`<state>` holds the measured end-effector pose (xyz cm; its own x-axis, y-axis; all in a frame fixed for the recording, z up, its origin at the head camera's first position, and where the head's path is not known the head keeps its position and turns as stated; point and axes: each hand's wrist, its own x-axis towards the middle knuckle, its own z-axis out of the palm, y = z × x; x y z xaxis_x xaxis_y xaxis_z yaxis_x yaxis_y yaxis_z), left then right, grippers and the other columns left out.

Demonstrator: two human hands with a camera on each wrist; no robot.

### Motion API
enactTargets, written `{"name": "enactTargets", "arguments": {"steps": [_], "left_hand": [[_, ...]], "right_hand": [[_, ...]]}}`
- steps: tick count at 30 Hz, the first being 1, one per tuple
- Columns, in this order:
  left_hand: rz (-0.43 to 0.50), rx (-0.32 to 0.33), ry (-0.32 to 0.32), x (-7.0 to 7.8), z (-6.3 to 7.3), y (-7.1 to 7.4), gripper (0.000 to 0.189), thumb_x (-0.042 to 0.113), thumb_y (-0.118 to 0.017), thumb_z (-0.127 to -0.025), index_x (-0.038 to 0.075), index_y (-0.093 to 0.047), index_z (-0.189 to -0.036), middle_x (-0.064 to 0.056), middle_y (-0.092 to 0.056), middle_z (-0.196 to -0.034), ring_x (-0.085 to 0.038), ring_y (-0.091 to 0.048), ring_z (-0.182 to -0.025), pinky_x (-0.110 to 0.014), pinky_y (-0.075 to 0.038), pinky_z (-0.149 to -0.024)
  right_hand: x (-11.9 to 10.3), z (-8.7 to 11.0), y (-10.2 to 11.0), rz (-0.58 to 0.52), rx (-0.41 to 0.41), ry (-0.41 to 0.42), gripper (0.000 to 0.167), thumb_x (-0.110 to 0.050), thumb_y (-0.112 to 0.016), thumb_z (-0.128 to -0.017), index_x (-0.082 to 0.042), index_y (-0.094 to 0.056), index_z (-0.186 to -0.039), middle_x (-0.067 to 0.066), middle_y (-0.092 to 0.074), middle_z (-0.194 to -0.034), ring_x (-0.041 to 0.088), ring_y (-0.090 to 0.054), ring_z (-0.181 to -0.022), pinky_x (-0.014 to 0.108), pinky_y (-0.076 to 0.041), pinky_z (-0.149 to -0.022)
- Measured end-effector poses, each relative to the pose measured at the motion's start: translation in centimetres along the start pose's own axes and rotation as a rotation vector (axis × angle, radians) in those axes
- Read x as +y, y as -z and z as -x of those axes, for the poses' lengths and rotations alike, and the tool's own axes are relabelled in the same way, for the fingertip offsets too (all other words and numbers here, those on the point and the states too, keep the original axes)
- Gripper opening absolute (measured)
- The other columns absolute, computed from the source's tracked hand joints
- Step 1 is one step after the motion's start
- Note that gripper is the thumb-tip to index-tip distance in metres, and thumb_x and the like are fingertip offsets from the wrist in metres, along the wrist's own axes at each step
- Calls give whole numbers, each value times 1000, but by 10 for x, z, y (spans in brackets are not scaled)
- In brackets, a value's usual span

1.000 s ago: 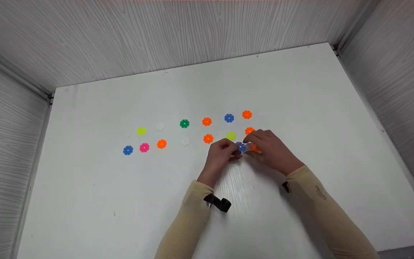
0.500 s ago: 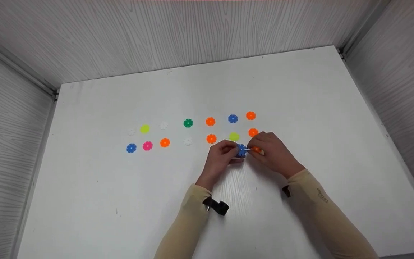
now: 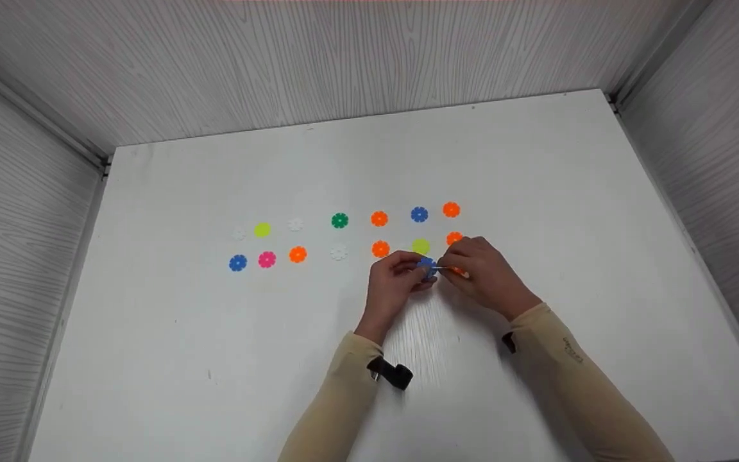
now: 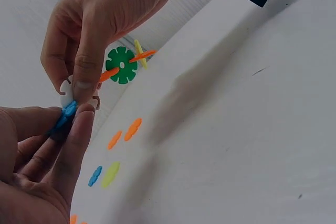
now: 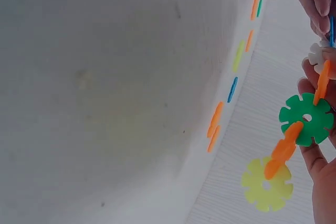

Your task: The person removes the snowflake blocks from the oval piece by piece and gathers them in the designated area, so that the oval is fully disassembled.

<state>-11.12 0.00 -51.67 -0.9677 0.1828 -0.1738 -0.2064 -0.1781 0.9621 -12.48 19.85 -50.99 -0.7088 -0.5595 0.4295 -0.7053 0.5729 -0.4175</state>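
Near the front of the disc rows, my left hand (image 3: 392, 289) pinches a blue notched snowflake disc (image 4: 66, 114) between thumb and fingers. My right hand (image 3: 486, 277) pinches a white notched disc (image 4: 65, 93), which meets the blue one at its edge; how deep the slots engage is hidden by fingers. From the white disc runs a linked chain beside the right palm: an orange disc (image 5: 323, 83), a green disc (image 5: 306, 119), another orange disc (image 5: 282, 153) and a yellow disc (image 5: 265, 186) at its end. Both hands are slightly above the table.
Two rows of loose discs lie flat on the white table (image 3: 215, 359), among them a pink disc (image 3: 267, 259), a green loose disc (image 3: 340, 220) and a blue loose disc (image 3: 419, 214). An orange loose disc (image 3: 455, 239) lies just beyond the right fingers. Grey wood-grain panels (image 3: 344, 58) enclose the table.
My hands have drawn closer together, and the white disc has turned edge-on against the blue one. The loose discs stay in place; the head view has shifted slightly.
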Motion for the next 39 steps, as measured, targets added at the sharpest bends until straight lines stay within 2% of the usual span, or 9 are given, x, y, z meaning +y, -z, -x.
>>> {"name": "enactTargets", "arguments": {"steps": [4, 16, 29, 39], "left_hand": [[-6, 12, 10, 1, 0, 0, 24, -3, -68, -90, -7, -66, -114, -15, -70, -99, -31, -71, -83, -37, -59, -75], [-24, 26, 43, 7, -1, 2, 22, -4, -67, -90, -8, -69, -112, -13, -69, -103, -27, -71, -87, -34, -58, -77], [-29, 39, 54, 5, -4, 7, 21, -8, -67, -89, -10, -70, -110, -15, -69, -102, -28, -71, -86, -35, -59, -74], [-68, 45, 86, 5, -6, 8, 18, -7, -67, -89, -6, -72, -106, -15, -68, -99, -28, -70, -84, -35, -59, -73]], "right_hand": [[1, 0, -1, 0, 5, 6, 12, -1, -77, -83, -8, -74, -92, 1, -64, -89, 22, -60, -90, 39, -47, -86], [2, 0, -1, -28, 55, 46, 13, 1, -77, -82, -6, -74, -92, 2, -66, -90, 23, -61, -88, 41, -47, -86], [1, -1, -2, 0, 21, 75, 13, 0, -75, -84, -5, -75, -96, 4, -66, -90, 23, -61, -87, 42, -46, -87], [2, 1, -3, -26, -39, 8, 13, 0, -73, -86, -5, -75, -98, 4, -66, -95, 25, -59, -94, 39, -50, -88]]}}
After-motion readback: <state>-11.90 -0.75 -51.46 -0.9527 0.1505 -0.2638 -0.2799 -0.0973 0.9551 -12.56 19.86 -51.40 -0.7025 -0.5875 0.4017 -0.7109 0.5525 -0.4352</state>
